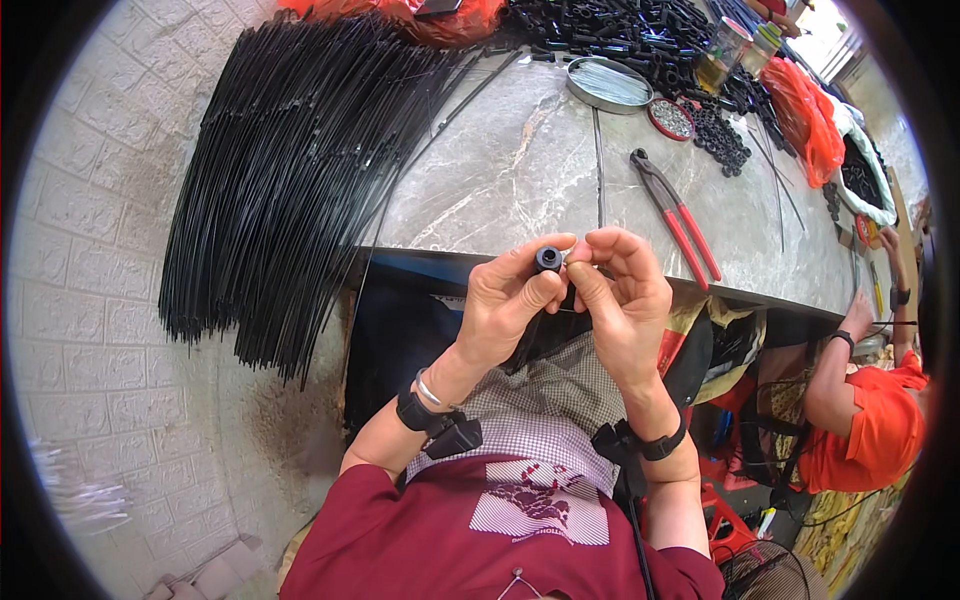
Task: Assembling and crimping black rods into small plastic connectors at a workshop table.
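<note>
My left hand (pixel 500 308) is closed around a short black tube-shaped piece (pixel 548 259), its round, hollow end turned upward. Thumb and fingers of my right hand (pixel 622 300) pinch together right beside that end. Whatever they grip is too small to make out. Both hands meet just off the front edge of the grey marble-patterned table (pixel 500 190), above my lap. On the tabletop to the right of my hands lie pincers with red handles (pixel 678 222), their dark jaws pointing away from me.
A big bundle of thin black rods (pixel 290 180) hangs over the table's left side. Along the back are a heap of black tubes (pixel 620 35), a round tin of thin pins (pixel 610 84), a red-rimmed dish (pixel 671 119) and black rings (pixel 722 140). A co-worker in orange (pixel 870 425) sits at right.
</note>
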Tool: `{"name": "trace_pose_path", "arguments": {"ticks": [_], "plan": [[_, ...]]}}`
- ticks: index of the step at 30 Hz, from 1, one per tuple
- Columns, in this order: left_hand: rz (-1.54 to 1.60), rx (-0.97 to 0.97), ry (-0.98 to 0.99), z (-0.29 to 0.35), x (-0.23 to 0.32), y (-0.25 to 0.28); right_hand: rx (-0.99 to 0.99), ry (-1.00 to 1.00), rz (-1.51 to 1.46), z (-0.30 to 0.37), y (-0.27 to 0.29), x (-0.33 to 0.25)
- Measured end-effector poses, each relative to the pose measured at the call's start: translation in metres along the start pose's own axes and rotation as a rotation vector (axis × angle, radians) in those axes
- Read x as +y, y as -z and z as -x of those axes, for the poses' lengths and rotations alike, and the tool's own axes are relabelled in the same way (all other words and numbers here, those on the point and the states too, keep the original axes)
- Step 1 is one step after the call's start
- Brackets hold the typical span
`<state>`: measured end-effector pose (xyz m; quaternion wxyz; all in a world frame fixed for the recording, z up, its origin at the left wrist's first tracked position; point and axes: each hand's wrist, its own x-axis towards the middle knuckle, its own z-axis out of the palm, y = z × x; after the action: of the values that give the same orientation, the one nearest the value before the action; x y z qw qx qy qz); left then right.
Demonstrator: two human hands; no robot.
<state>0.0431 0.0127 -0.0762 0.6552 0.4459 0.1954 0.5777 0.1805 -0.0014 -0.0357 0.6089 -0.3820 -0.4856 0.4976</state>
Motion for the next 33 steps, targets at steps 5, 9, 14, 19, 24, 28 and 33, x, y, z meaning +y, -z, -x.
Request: {"name": "trace_pose_path", "arguments": {"ticks": [5, 9, 14, 19, 24, 28, 33], "plan": [[0.004, 0.005, -0.003, 0.002, 0.001, 0.001, -0.008, -0.019, -0.042, 0.001, -0.001, 0.002], [0.004, 0.004, -0.002, 0.002, 0.003, -0.001, -0.004, -0.017, -0.034, 0.001, -0.001, 0.004], [-0.011, 0.016, 0.002, 0.003, 0.005, 0.0, -0.015, -0.01, -0.052, 0.001, -0.003, 0.003], [-0.006, 0.025, 0.008, 0.004, 0.005, 0.001, -0.026, -0.011, -0.043, 0.002, -0.005, 0.0], [-0.008, 0.018, 0.014, 0.003, 0.008, -0.001, -0.003, -0.001, -0.036, 0.003, -0.009, -0.006], [-0.044, 0.0, 0.02, 0.004, 0.009, 0.002, -0.021, 0.165, 0.292, 0.003, -0.007, -0.009], [-0.092, -0.016, 0.008, 0.003, 0.011, 0.002, -0.055, 0.367, 0.545, 0.001, -0.004, -0.011]]}}
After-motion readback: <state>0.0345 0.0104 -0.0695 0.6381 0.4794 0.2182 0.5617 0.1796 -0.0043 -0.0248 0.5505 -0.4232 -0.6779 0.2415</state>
